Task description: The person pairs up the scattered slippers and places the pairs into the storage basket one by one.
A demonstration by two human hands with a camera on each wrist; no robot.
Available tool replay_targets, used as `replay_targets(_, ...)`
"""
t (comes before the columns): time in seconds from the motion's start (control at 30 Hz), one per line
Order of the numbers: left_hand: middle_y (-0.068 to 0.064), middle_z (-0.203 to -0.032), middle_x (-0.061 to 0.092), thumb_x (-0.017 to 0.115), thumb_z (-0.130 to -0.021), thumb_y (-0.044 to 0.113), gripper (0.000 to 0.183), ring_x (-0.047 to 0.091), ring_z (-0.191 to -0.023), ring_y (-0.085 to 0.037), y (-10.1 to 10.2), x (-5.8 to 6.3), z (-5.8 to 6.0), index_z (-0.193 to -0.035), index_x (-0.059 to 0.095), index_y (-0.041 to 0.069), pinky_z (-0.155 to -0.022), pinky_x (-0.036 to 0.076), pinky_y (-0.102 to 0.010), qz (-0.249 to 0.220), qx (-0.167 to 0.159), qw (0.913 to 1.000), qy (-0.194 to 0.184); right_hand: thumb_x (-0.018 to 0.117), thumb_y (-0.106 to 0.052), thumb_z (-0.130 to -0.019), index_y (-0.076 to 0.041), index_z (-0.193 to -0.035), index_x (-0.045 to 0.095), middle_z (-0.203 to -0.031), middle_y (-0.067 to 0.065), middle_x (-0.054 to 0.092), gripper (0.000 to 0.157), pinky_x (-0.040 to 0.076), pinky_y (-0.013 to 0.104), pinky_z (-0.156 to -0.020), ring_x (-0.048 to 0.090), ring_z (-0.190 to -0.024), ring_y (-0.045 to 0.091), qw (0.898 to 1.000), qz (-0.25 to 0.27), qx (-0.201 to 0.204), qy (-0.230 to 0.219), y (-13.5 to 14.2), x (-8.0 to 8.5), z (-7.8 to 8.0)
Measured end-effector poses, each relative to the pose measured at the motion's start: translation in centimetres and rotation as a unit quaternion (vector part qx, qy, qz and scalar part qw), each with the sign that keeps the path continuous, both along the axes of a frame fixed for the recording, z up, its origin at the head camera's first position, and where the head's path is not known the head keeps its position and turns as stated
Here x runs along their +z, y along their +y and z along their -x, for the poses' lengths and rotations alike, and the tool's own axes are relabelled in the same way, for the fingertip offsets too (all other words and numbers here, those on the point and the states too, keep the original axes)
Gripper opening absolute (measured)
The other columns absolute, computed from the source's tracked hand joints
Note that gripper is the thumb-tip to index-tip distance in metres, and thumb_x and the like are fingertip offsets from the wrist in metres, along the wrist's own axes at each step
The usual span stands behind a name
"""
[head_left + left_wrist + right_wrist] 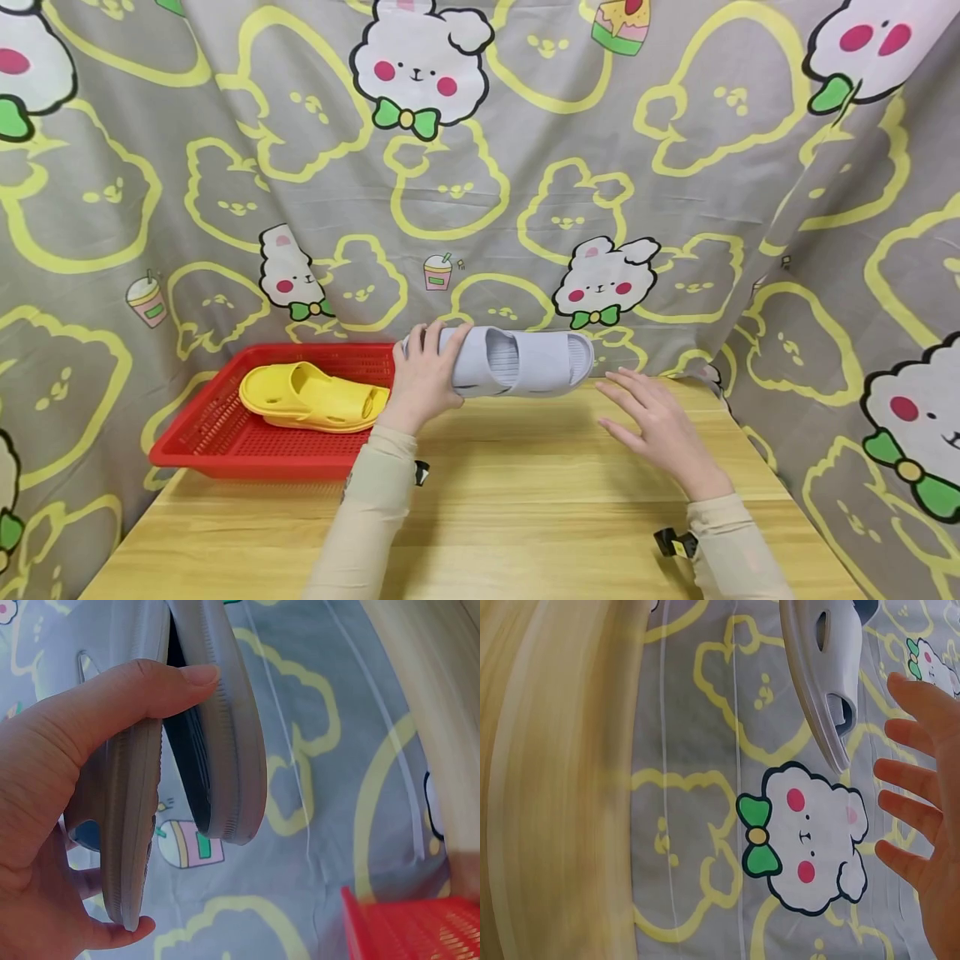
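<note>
My left hand grips a pair of pale grey slippers up above the table, lying sideways with the open toe end pointing right. In the left wrist view two slippers show: the thumb lies across one and reaches onto the second slipper, with a dark gap between them. My right hand is off to the right of the toe end, fingers spread and apart from it. The right wrist view shows that hand holding nothing, beside a grey slipper.
At the table's left back stands a red plastic basket with yellow slippers in it. The wooden table extends below my hands. A patterned grey curtain hangs behind and at both sides.
</note>
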State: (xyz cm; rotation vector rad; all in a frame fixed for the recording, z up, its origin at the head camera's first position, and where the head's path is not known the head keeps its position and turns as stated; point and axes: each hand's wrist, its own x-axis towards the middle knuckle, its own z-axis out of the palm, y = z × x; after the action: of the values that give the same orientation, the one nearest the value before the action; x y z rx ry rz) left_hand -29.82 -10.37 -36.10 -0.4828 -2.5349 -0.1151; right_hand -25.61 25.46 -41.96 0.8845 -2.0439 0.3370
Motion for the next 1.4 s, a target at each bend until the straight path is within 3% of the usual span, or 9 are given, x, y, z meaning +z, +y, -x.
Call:
replay_targets(0.47, -0.014, -0.135, 0.040, 0.092, -0.051, 0.037, 0.111, 0.036, -0.129, -0.041, -2.3, 1.1, -0.4, -0.145, 0.033, 0.031, -0.094, 0.035, -0.062, 0.007, 0.016, 0.9996, 0.023, 0.051, -0.051, -0.096, -0.012, -0.128, 0.064, -0.128, 0.015, 0.064, 0.052, 0.018, 0.029, -0.122, 0.057, -0.121, 0.038, 1.000, -0.013, 0.018, 0.001, -1.5, -0.6, 0.0)
replay_targets(0.9, -0.014, -0.137, 0.039, 0.091, -0.053, 0.034, 0.111, 0.034, -0.127, -0.041, -4.4, 1.6, -0.7, -0.146, 0.031, 0.032, -0.094, 0.034, -0.063, 0.008, 0.024, 0.9994, 0.024, 0.053, -0.054, -0.094, -0.014, -0.133, 0.060, -0.136, 0.012, 0.058, 0.056, 0.029, 0.043, -0.117, 0.051, -0.129, 0.038, 0.998, -0.041, 0.020, -0.042, -3.3, -1.7, -0.4)
replay_targets(1.17, -0.018, -0.137, 0.040, 0.092, -0.053, 0.034, 0.110, 0.034, -0.128, -0.041, -6.0, 2.4, -1.0, -0.146, 0.032, 0.030, -0.094, 0.035, -0.063, 0.018, 0.021, 0.9980, 0.057, 0.048, -0.057, -0.095, -0.014, -0.134, 0.058, -0.141, 0.012, 0.055, 0.059, 0.011, 0.031, -0.124, 0.047, -0.133, 0.038, 0.996, -0.053, 0.026, -0.062, -4.3, -2.0, -0.6)
replay_targets(1.4, -0.018, -0.136, 0.039, 0.093, -0.052, 0.041, 0.112, 0.033, -0.128, -0.042, -7.3, 3.4, -1.4, -0.146, 0.032, 0.029, -0.094, 0.035, -0.064, 0.032, 0.022, 0.9967, 0.071, 0.061, -0.051, -0.090, -0.016, -0.137, 0.056, -0.143, 0.011, 0.053, 0.059, 0.015, 0.034, -0.123, 0.043, -0.137, 0.035, 0.995, -0.065, 0.022, -0.075, -5.0, -1.9, -1.0)
